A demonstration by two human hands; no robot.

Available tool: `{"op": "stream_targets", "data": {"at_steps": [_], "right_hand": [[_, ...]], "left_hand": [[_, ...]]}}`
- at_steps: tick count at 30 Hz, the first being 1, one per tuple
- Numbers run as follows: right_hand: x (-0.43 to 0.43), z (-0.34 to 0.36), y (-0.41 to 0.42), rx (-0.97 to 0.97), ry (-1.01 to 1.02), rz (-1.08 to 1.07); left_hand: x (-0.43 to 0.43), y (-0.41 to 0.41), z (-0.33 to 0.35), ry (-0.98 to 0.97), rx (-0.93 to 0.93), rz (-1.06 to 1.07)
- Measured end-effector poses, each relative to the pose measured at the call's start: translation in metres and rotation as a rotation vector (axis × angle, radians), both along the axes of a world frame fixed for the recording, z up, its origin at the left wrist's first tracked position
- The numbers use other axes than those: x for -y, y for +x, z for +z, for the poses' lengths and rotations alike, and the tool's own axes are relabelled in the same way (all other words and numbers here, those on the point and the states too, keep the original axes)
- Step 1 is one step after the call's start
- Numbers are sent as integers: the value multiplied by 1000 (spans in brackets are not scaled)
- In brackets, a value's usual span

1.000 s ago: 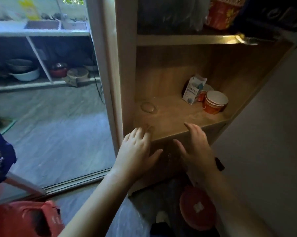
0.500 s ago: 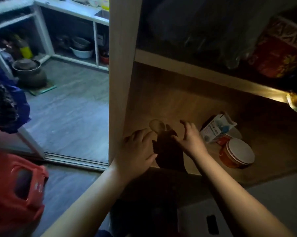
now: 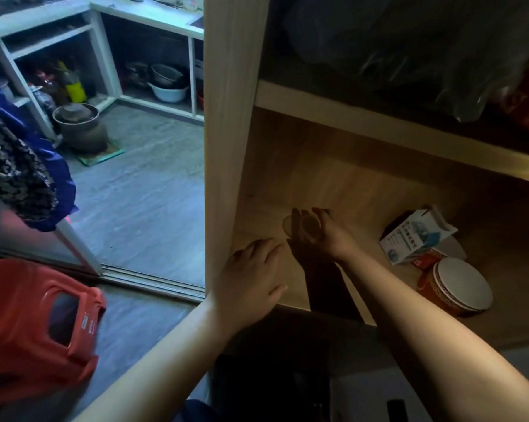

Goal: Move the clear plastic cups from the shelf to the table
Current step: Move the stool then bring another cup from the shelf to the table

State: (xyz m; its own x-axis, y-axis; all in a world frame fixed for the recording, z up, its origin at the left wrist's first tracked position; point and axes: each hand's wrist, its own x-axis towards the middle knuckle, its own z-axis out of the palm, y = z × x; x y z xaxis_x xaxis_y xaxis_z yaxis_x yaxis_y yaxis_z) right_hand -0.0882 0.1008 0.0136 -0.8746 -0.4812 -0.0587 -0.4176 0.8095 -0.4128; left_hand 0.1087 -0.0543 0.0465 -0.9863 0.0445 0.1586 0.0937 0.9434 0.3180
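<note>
Clear plastic cups (image 3: 305,228), almost invisible against the dim wooden shelf (image 3: 363,190), stand deep in the left of the compartment as the right hand (image 3: 324,236) curls round them, fingers wrapped at the rim though whether the grip has closed cannot be told; how many cups are nested there is also unclear; the left hand (image 3: 251,278) lies flat and spread on the shelf's front edge, holding nothing; thin walls could buckle or slip under a hasty squeeze in such poor light, and a wide pull back could knock the white carton (image 3: 415,239) or the red lidded tub (image 3: 458,284) near the forearm; no table is in view.
</note>
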Motion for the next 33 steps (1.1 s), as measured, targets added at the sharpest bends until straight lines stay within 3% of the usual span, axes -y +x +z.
{"op": "stream_targets", "data": {"at_steps": [19, 26, 33], "right_hand": [[-22, 12, 10, -40, -59, 77], [-47, 43, 27, -133, -70, 125], [-70, 85, 81, -167, -139, 231]], "left_hand": [[-4, -29, -17, -46, 67, 4], [-16, -36, -20, 38, 86, 4], [-33, -35, -20, 278, 150, 17]]}}
